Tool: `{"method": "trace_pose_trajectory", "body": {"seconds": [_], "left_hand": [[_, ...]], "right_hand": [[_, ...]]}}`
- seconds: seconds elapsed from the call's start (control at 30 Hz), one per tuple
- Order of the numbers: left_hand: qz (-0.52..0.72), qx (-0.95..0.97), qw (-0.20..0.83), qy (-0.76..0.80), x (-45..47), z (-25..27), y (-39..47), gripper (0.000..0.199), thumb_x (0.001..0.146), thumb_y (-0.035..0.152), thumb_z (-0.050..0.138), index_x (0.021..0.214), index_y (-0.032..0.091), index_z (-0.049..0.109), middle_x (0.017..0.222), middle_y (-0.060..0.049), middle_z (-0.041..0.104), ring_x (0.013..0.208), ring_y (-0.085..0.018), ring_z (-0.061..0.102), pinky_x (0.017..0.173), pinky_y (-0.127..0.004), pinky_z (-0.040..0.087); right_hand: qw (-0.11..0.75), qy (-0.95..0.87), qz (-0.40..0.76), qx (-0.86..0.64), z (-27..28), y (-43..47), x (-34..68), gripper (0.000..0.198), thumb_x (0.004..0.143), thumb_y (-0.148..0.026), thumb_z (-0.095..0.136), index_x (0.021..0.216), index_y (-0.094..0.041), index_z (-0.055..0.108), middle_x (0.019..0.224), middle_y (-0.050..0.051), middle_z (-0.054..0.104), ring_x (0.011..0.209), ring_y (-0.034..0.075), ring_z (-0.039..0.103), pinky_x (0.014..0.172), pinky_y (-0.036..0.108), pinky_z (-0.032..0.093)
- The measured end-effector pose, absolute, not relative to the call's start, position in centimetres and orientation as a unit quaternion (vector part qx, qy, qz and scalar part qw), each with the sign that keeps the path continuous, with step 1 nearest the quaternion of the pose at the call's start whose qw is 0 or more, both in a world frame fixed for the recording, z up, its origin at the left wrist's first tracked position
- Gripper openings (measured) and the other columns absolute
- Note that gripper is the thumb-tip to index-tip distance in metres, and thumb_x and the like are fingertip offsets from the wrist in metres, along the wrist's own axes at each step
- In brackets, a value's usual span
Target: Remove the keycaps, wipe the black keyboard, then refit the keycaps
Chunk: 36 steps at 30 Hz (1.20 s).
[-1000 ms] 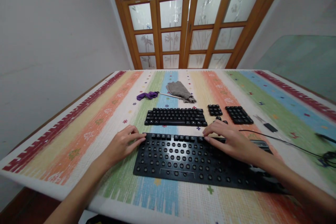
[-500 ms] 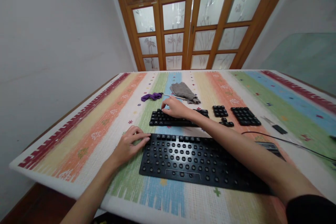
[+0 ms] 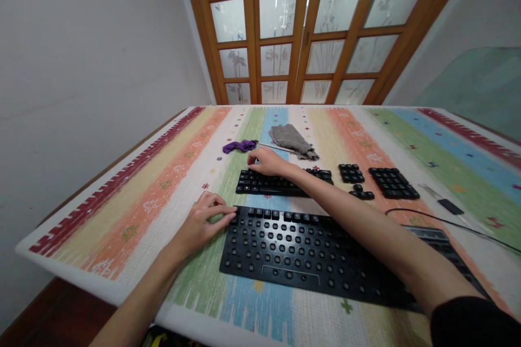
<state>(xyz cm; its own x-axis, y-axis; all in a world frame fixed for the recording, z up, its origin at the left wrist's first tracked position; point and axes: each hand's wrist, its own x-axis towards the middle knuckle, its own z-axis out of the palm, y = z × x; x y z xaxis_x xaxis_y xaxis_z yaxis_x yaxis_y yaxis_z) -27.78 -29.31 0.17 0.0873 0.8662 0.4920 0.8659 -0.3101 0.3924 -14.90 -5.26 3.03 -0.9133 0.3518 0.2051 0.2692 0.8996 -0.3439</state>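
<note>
A black keyboard base lies near the table's front edge, with exposed switches and several keycaps along its top row. My left hand grips its upper left corner between thumb and index finger, right by the corner key. Behind the base, loose black keycaps are laid out in rows. Over the left end of those rows, my right hand is closed in a pinch, its fingertips down at the keycaps. Whatever is between them is hidden. My right forearm crosses above the base and covers part of it.
More keycaps are grouped at the right, beside smaller groups. Beyond my right hand lie a purple cloth, a thin stick and a grey cloth. A black cable and a small black-handled tool lie right.
The view has shifted slightly, moving the table items a little rightward. My right hand has moved slightly left relative to the keycap rows. My left hand stays at the base's corner.
</note>
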Motion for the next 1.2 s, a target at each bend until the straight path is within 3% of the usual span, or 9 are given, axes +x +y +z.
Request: {"method": "trace_pose_trajectory", "body": {"seconds": [0.8,1.07,1.2], "left_hand": [[0.35,0.704,0.038,0.616,-27.3,0.2,-29.2,0.017,0.093,0.03,0.06,0.085,0.021,0.072,0.084,-0.003,0.065,0.084,-0.018,0.059,0.081,-0.034,0.046],[0.341,0.717,0.025,0.607,-27.2,0.2,-29.2,0.016,0.093,0.03,0.061,0.085,0.021,0.071,0.085,-0.003,0.064,0.085,-0.018,0.058,0.08,-0.034,0.046],[0.328,0.717,0.045,0.614,-27.1,0.3,-29.4,0.018,0.095,0.03,0.057,0.084,0.02,0.068,0.088,-0.003,0.064,0.087,-0.018,0.058,0.083,-0.035,0.046]], "right_hand": [[0.119,-0.968,0.127,-0.179,2.1,-5.4,-16.9,0.011,0.085,-0.017,0.066,0.092,-0.014,0.073,0.09,0.011,0.073,0.097,0.024,0.06,0.079,0.029,0.042],[0.168,-0.964,0.146,-0.148,3.9,-6.9,-15.7,0.012,0.093,-0.019,0.059,0.098,-0.013,0.068,0.094,0.008,0.071,0.093,0.02,0.058,0.083,0.03,0.039],[0.225,-0.95,0.198,-0.085,5.2,-9.2,-14.0,0.006,0.091,-0.017,0.061,0.092,-0.013,0.066,0.087,0.006,0.069,0.086,0.018,0.057,0.081,0.03,0.039]]}}
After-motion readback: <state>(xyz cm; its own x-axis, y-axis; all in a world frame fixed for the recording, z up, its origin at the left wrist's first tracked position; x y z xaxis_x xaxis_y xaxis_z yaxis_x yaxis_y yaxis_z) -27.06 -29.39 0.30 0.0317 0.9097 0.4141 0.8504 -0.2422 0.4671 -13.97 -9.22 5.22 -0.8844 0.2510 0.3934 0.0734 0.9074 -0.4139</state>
